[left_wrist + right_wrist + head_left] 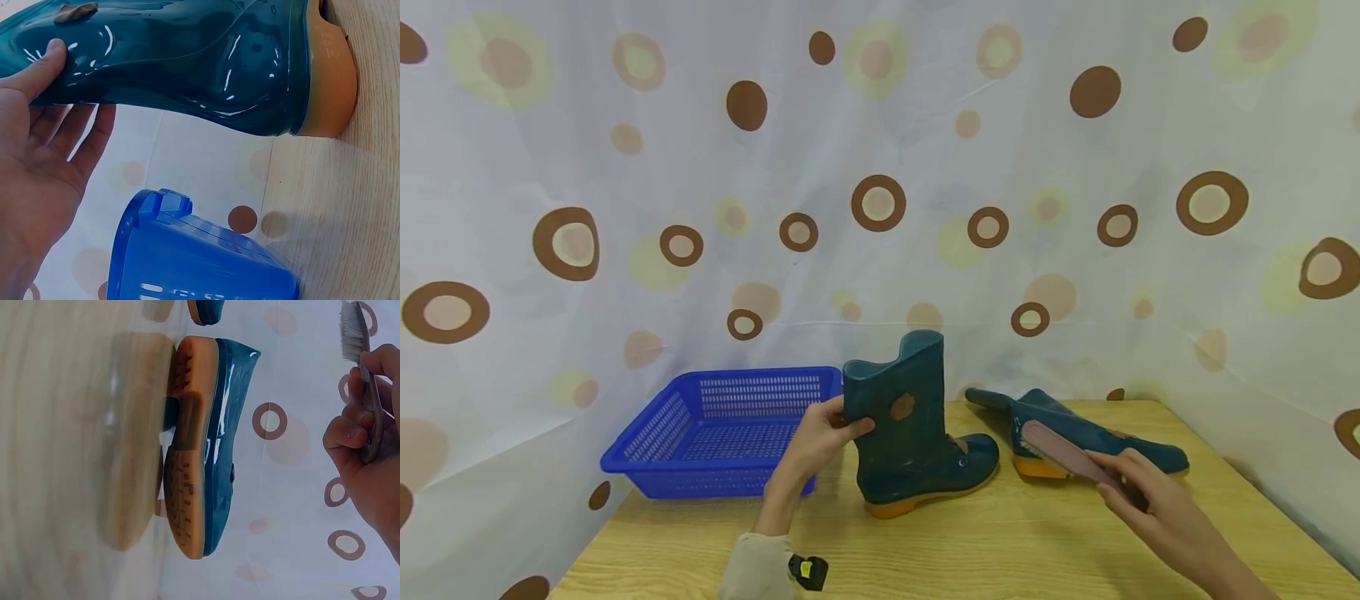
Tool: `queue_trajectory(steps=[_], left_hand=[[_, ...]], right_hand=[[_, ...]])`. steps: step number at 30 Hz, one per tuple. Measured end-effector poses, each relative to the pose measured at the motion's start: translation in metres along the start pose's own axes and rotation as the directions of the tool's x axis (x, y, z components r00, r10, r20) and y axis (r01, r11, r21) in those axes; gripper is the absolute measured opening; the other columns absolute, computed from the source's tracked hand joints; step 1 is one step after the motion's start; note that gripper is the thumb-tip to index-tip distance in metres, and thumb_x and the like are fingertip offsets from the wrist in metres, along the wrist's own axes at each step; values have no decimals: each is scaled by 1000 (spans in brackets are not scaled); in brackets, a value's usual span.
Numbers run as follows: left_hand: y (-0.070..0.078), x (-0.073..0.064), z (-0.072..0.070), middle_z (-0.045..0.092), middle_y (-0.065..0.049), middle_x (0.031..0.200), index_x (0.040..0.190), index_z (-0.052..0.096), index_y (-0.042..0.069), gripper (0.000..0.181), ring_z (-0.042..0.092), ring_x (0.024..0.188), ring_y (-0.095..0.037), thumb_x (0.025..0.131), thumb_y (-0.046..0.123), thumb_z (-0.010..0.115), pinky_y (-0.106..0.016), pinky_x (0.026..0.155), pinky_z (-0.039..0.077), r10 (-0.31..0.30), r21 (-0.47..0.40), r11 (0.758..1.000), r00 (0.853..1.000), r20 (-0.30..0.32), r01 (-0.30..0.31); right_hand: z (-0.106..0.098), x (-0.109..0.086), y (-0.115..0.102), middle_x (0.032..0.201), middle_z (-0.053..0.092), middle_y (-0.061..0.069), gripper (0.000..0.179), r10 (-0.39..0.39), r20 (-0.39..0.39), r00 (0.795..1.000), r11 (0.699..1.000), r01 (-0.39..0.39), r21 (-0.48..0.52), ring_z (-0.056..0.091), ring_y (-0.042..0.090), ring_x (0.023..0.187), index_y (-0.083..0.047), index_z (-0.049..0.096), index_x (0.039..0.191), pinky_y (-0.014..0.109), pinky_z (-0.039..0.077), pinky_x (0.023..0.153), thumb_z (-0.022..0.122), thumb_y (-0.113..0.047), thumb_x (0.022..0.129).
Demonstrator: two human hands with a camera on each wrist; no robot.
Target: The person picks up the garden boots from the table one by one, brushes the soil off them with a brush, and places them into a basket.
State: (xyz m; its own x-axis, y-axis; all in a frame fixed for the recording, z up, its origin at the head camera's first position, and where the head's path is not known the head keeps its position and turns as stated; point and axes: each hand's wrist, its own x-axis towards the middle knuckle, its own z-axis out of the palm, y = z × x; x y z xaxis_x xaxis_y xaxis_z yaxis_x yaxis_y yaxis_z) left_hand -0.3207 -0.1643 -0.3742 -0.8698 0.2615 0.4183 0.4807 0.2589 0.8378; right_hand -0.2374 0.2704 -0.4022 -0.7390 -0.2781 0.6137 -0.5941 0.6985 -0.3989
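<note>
A dark teal rain boot (pixel 898 433) with an orange sole stands upright at the middle of the table, toe pointing right. My left hand (pixel 820 442) grips the back of its shaft, the thumb on the near side and the other fingers behind, as the left wrist view shows. In my right hand (pixel 1157 508) is a scrubbing brush (pixel 1067 454) with a pinkish handle, held by the handle. Its white bristles (pixel 351 331) show in the right wrist view. Beyond the brush, a second rain boot (pixel 1097 433) lies on its side, its orange tread (pixel 187 456) facing the right wrist camera.
A blue plastic basket (pixel 722 481) with slotted walls sits at the left of the wooden table (pixel 940 550), close to the standing boot. Behind the table hangs a white curtain (pixel 880 275) with brown and beige circles, which also closes in both sides.
</note>
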Motion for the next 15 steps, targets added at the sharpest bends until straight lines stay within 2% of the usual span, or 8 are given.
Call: queue_trajectory(steps=[5,11,15], left_hand=[[1,0,0,72,-13,116,121,69,9,32,71,105,-27,91,20,72,-45,96,55,-3,-5,1000,1000,4,3],[3,0,-1,73,-12,114,119,70,10,30,71,104,-26,90,19,73,-46,96,55,-22,5,1000,1000,-12,22],[3,0,0,73,-13,114,119,70,9,30,71,104,-27,90,18,73,-47,96,55,-20,3,1000,1000,-12,20]], right_hand=[[1,11,-9,89,48,-12,35,-33,-2,999,999,33,-17,39,-1,64,-11,62,130,19,34,51,64,-7,95],[5,25,-19,89,46,-11,37,-102,-7,995,995,102,21,38,-1,64,-11,61,131,19,34,51,64,-4,94],[8,33,-26,87,46,-11,37,-121,3,993,991,120,56,39,0,63,-10,61,132,18,37,51,63,-4,95]])
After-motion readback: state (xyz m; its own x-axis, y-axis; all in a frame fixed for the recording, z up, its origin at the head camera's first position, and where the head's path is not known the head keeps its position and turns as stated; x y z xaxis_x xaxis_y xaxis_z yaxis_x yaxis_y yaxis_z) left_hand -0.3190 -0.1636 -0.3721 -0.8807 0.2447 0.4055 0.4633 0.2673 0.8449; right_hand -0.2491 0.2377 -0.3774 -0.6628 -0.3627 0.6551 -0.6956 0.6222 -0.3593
